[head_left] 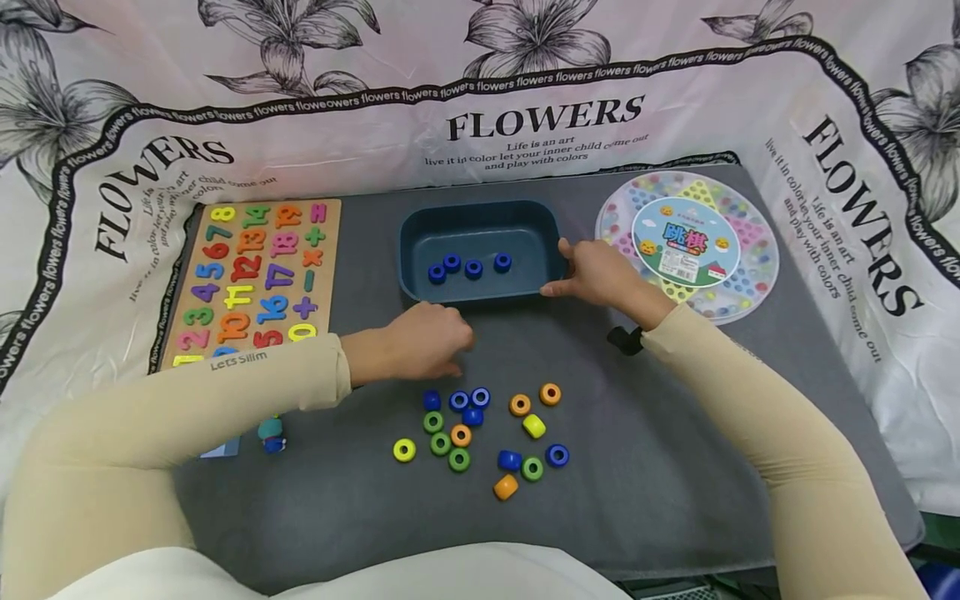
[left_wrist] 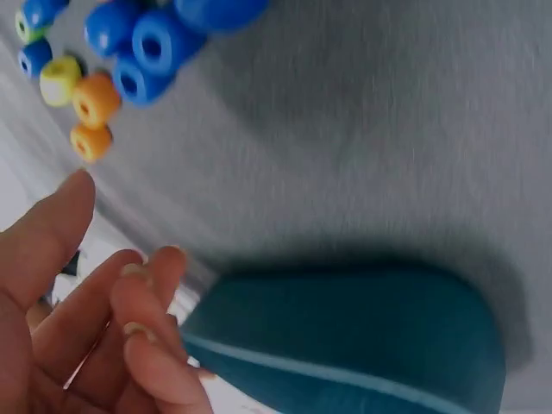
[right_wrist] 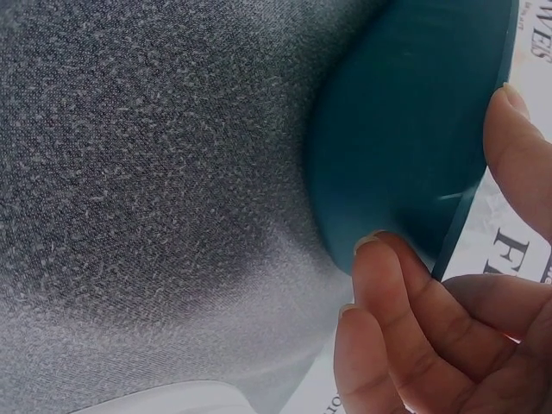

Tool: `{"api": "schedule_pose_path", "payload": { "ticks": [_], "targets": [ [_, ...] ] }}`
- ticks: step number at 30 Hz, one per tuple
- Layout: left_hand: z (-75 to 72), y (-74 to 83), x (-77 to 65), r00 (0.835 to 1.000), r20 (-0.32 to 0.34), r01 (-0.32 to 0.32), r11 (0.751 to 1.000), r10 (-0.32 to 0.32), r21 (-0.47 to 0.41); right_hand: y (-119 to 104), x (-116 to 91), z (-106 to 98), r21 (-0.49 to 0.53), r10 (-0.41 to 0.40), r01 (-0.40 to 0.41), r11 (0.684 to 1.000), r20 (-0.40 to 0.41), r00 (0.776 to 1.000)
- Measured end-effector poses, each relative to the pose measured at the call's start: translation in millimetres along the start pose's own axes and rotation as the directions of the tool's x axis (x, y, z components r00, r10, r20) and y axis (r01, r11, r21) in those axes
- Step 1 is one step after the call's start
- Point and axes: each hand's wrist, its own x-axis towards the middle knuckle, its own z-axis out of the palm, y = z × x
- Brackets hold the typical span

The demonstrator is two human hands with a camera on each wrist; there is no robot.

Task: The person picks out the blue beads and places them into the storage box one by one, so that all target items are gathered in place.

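A dark teal plastic tray (head_left: pixel 480 290) stands at the back middle of the table, with several blue beads (head_left: pixel 473 268) inside. My right hand (head_left: pixel 588 271) grips its right end, thumb and fingers on the rim and outer wall in the right wrist view. Just in front of the tray, my left hand (head_left: pixel 427 337) hovers with loosely bent fingers. Between its thumb (left_wrist: pixel 52 228) and fingers nothing is held. Nearer me lie loose beads: blue ones (head_left: pixel 510 460), green ones (head_left: pixel 440 443), orange ones (head_left: pixel 520 405) and yellow ones (head_left: pixel 404 451).
On the left, a wooden number board (head_left: pixel 225 283) lies partly under the left sleeve, with a small toy figure (head_left: pixel 272 433) nearer me. A round board-game pack (head_left: pixel 686 242) lies at the back right. Near the right wrist is a small black object (head_left: pixel 625 340).
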Motion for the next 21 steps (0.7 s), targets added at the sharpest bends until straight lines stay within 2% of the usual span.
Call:
{"api": "schedule_pose_path", "payload": {
  "ticks": [4, 11, 17, 21],
  "targets": [
    [15.4, 2.7, -4.2, 0.997, 0.074, 0.026, 1.000, -0.026, 0.005, 1, 1, 1, 0.008, 0.000, 0.000, 1.000, -0.003, 1.000],
    [41.8, 2.7, -9.2, 0.991, 0.126, 0.037, 0.999, -0.038, 0.009, 2, 1, 1, 0.013, 0.008, -0.008, 1.000, -0.001, 1.000],
    [53.5, 4.6, -8.0, 0.985, 0.160, 0.061, 0.998, -0.061, 0.004, 2, 0, 1, 0.022, 0.016, -0.016, 1.000, 0.008, 1.000],
    [57.6, 4.7, -8.5, 0.982, 0.179, 0.052, 0.998, -0.054, 0.020, 2, 1, 1, 0.013, 0.010, -0.010, 1.000, 0.005, 1.000]
  ]
}}
